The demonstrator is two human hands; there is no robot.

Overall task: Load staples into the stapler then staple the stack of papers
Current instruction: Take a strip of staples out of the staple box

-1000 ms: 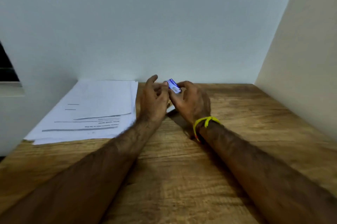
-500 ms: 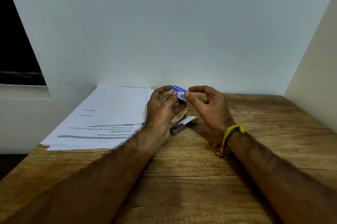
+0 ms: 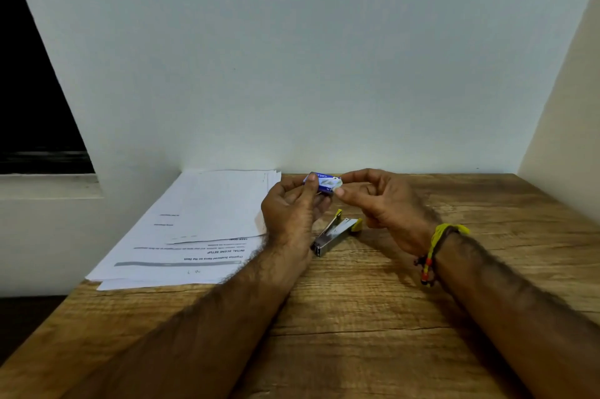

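**Staple box in hand, stapler waiting open on the table**

A person holds a small blue staple box (image 3: 322, 183) above the wooden table (image 3: 373, 317); the left hand (image 3: 292, 213) pinches its left end between thumb and curled fingers, while the right hand (image 3: 380, 200) closes thumb and forefinger on its right end, the other fingers loosely bent; the stapler (image 3: 334, 233), metal with yellow tips, lies hinged open just near of the hands; the stack of papers (image 3: 201, 223) rests at far left, against the wall; the step appears to be opening the box; next, a strip of staples must be drawn out and seated in the stapler's channel
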